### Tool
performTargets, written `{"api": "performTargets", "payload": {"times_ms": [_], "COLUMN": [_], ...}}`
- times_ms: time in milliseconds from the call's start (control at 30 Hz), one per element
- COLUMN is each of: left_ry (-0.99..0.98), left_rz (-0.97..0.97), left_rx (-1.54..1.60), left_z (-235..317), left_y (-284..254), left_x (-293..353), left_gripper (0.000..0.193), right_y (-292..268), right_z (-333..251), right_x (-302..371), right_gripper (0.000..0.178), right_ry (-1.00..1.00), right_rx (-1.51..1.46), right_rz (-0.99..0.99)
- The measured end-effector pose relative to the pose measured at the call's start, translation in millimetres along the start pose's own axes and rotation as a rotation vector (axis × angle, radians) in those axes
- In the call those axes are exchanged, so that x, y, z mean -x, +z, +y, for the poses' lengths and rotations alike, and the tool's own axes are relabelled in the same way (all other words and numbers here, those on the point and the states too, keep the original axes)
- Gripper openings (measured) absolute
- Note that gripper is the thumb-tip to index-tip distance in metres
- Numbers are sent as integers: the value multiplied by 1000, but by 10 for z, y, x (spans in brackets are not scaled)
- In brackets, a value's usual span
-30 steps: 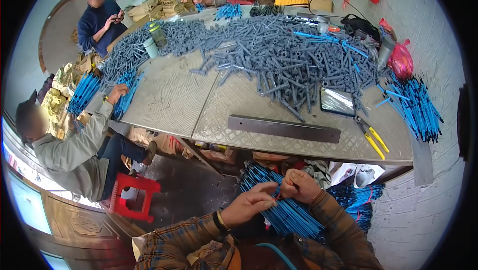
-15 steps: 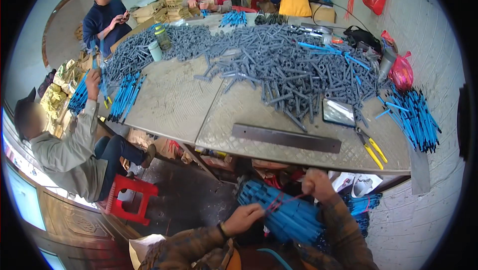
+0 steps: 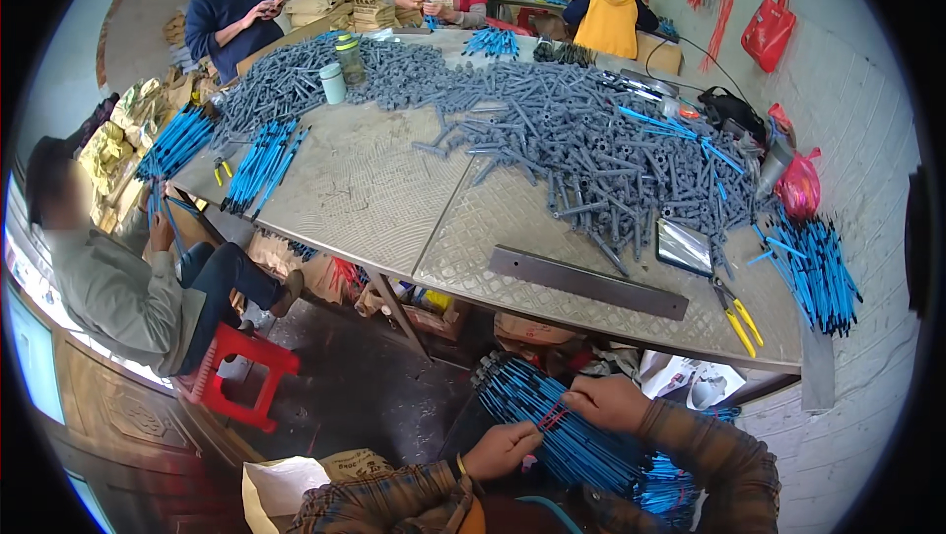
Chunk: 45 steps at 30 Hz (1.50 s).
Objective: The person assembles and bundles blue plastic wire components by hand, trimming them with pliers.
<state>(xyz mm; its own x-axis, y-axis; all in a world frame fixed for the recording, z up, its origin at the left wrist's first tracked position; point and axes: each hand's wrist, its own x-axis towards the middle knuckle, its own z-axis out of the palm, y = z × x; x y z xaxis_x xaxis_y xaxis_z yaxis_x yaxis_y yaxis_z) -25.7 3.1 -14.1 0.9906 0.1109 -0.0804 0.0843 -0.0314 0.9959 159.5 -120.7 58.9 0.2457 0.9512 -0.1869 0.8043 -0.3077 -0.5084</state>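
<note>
A thick bundle of thin blue rods with black bands (image 3: 567,440) lies slanting below the front edge of the table, close against me. Red string (image 3: 555,416) runs across its upper side. My left hand (image 3: 501,448) is closed on the string at the bundle's left side. On the other side my right hand (image 3: 606,402) pinches the string, its fist resting on or just over the rods. The two fists are a short way apart. More blue rods (image 3: 670,490) show beneath my right forearm.
On the table (image 3: 365,179) lie a large heap of grey plastic plugs (image 3: 601,140), a dark metal bar (image 3: 588,281), yellow-handled pliers (image 3: 737,317), a phone-like slab (image 3: 684,245) and blue rods (image 3: 813,268). A co-worker sits left on a red stool (image 3: 241,376). An open paper sack (image 3: 286,490) stands lower left.
My right hand has come down to the bundle and closer to my left hand, and less string spans between them. The seated co-worker's raised hand has dropped. The whole view has shifted slightly.
</note>
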Motion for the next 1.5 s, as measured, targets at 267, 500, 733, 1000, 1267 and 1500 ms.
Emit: {"api": "performTargets", "payload": {"times_ms": [267,500,733,1000,1267,1500], "left_ry": [54,-16,-60,-71,-429,-7], "left_rz": [-148,-154,-221,-234,-297,-210], "left_rx": [404,457,402,275,862,889], "left_z": [-50,-86,-295,-457,-636,-1007], "left_y": [232,89,-22,0,-124,-171], "left_x": [-38,248,328,362,424,691], "left_gripper": [20,20,22,21,22,24], "right_y": [371,779,1025,948,963,992], "right_z": [379,675,845,823,723,632], "right_x": [-304,-387,-436,-588,-528,-399], "right_gripper": [34,37,35,51,56,49], "right_ry": [153,173,251,519,515,459], "right_rx": [135,167,-46,-308,-519,-704], "right_rz": [196,196,43,-555,-664,-641]}}
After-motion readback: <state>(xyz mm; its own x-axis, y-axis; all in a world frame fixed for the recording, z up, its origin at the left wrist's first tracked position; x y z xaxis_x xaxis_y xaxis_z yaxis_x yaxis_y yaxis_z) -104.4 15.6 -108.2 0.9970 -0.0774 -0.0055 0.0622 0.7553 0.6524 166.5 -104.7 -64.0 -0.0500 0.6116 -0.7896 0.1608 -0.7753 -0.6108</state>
